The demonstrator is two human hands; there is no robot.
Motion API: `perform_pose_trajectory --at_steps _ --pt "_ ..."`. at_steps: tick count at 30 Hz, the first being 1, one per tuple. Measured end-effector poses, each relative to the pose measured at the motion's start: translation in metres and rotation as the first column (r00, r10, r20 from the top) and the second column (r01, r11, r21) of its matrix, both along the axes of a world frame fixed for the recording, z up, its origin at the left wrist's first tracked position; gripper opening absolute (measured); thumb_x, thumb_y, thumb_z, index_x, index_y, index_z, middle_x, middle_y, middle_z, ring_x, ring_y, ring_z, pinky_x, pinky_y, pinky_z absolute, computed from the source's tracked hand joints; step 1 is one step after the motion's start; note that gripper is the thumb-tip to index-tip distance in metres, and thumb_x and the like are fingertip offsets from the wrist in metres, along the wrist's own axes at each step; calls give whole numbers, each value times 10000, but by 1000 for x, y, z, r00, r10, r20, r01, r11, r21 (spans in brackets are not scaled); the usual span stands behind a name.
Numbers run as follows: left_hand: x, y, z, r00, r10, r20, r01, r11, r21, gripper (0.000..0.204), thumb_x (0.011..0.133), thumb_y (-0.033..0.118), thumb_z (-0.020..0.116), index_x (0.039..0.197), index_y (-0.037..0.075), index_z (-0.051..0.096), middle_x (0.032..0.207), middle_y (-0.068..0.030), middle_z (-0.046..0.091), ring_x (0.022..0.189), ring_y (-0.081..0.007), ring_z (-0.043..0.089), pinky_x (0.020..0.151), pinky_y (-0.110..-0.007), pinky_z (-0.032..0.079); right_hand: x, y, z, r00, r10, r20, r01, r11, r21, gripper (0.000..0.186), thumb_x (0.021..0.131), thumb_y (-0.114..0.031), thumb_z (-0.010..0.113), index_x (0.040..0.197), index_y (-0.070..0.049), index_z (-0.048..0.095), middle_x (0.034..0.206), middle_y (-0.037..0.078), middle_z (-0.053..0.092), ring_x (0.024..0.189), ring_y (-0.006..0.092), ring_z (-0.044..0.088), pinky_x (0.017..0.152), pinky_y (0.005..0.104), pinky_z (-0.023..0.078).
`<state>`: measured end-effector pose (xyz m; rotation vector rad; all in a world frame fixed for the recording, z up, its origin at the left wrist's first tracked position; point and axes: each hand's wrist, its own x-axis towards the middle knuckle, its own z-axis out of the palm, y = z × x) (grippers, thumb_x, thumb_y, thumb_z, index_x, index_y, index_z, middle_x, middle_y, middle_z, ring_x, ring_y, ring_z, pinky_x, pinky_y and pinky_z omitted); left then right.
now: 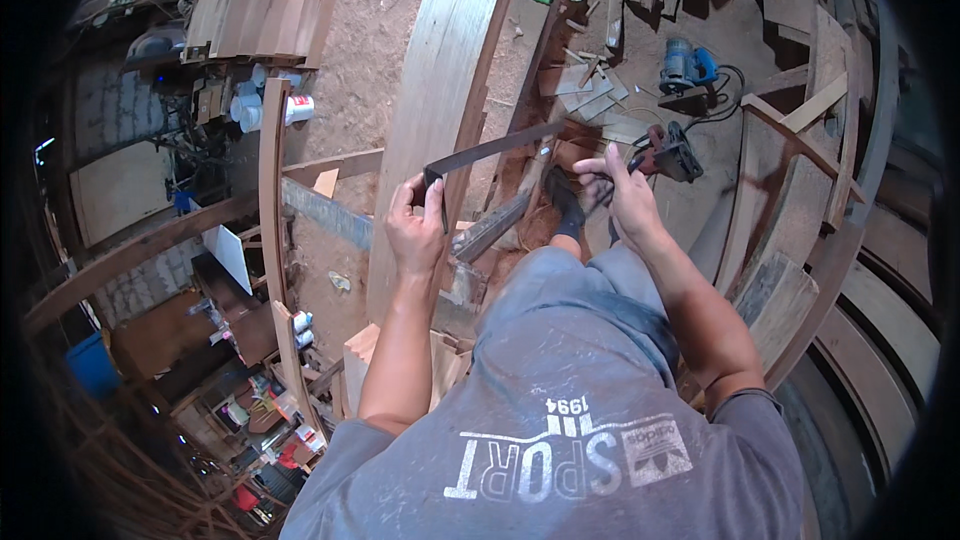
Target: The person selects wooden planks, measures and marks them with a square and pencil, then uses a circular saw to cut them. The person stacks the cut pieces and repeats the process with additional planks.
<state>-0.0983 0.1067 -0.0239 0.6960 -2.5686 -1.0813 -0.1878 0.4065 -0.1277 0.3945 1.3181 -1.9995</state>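
My left hand (418, 222) pinches a dark metal square (490, 146) at its corner; its long blade reaches up and right over a long pale plank (440, 50). My right hand (625, 195) is right of the blade, fingers curled around something dark I cannot make out. A red and black power tool (675, 152) with a cord lies just beyond that hand. Below the square, my legs and a dark-clad foot (565, 198) show beside a grey beam (490, 223).
A blue power tool (687, 67) sits among wood offcuts (590, 90). Long boards (800, 210) lie along the right. A narrow upright board (273, 180), white containers (250, 112), stacked panels (255, 15) and a blue bin (90, 367) are on the left, with scattered clutter.
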Motion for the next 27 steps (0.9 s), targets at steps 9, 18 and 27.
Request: perform_pose_trajectory --at_steps 9,18,27 --pt "-20 -3 -34 988 -141 57 147 797 -586 183 1026 161 770 1164 41 760 1016 -161 746 933 -379 734 806 -477 573 -10 -27 12 983 182 5 -182 981 -70 698 1135 -617 521 1158 47 734 1108 149 754 976 225 757 892 353 636" --pt "-8 -2 -49 994 -96 -57 56 869 -492 186 988 151 821 1100 10 776 1012 -140 766 926 -329 759 820 -436 586 -11 -67 1 993 77 -87 -84 994 -71 259 1091 -192 672 1228 21 723 1139 122 768 1108 206 755 1024 349 602" --pt "-10 -4 -61 991 -65 -116 5 890 -455 181 970 172 853 1090 48 800 937 -113 751 847 -300 740 754 -430 574 -12 -124 -32 979 -75 -189 57 993 -100 258 1001 -152 730 1212 -20 800 1058 73 799 995 138 734 891 306 574"
